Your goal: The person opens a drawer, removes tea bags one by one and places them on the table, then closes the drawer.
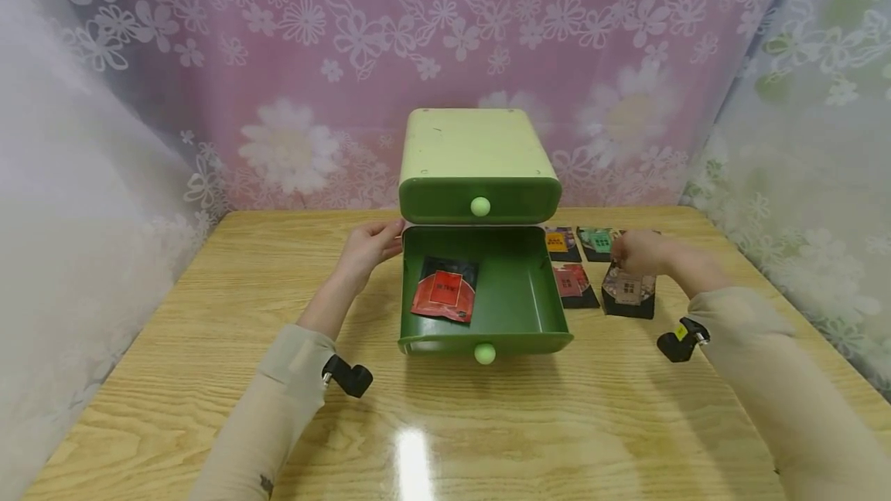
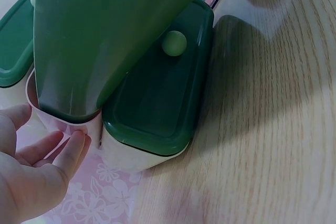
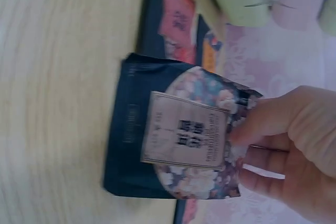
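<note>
With my right hand (image 1: 640, 251) clamped on a packet (image 1: 629, 292) at the drawer's (image 1: 518, 292) three o'clock, and my left hand (image 1: 370, 248), thumb and fingers apart, touching the cabinet (image 1: 476, 141) at nine, I'm seemingly picking up; next likely wants a carry drawerward.

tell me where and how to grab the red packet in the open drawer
Probably best to pinch the red packet by its right edge, coming from above and the right: it looks thin and lies close to the left wall of the open drawer, with bare floor to its right.
</note>
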### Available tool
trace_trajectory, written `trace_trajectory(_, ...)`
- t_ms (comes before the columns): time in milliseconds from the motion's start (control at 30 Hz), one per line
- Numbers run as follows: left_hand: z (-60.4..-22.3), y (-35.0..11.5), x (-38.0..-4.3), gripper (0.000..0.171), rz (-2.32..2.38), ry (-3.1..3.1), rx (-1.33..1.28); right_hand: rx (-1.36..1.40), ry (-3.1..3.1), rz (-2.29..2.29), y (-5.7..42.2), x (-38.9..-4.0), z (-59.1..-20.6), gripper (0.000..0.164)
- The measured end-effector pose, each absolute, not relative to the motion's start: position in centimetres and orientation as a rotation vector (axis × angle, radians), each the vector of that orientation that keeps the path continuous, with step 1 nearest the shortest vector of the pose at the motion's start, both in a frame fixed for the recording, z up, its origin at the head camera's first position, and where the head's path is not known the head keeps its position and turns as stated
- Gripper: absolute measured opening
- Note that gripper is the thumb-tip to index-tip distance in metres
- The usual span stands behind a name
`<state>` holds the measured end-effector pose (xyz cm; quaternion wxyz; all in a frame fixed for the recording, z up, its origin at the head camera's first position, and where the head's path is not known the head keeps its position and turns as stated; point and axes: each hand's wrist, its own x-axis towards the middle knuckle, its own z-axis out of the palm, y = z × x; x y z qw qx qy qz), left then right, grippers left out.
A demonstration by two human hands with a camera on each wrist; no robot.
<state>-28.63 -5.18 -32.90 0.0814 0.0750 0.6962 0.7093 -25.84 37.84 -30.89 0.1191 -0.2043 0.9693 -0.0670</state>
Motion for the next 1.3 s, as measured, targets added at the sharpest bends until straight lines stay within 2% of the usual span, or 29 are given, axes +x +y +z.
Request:
trace_trajectory(267,-32.9,-5.2,-28.7,0.047,2.127,2.067,0.218,-0.551,2.908,-0.055,37.8,-27.0,-33.1,0.016)
trace_trajectory(433,-33.0,-5.3,-28.7,0.047,2.139,2.050,0.243,-0.515,2.914,-0.072,38.2,-27.6,-34.5,0.021)
trace_trajectory(700,-32.9,-5.4,-28.7,0.046,2.146,2.047,0.257,-0.551,2.934,-0.150,38.6,-28.5,-35.7,0.019)
trace_trajectory(933,-33.0,-5.2,-28.7,0.045,2.158,2.039,0.241,-0.454,2.941,-0.135,38.3,-28.1,-35.9,0.022)
trace_trajectory(1133,-33.0,-5.1,-28.7,0.044,2.150,2.047,0.245,-0.306,2.988,-0.182,38.7,-26.9,-35.4,0.014)
trace_trajectory(1300,-32.9,-5.3,-28.7,0.047,2.131,2.054,0.237,-0.230,2.898,-0.237,38.7,-24.9,-35.0,0.035)
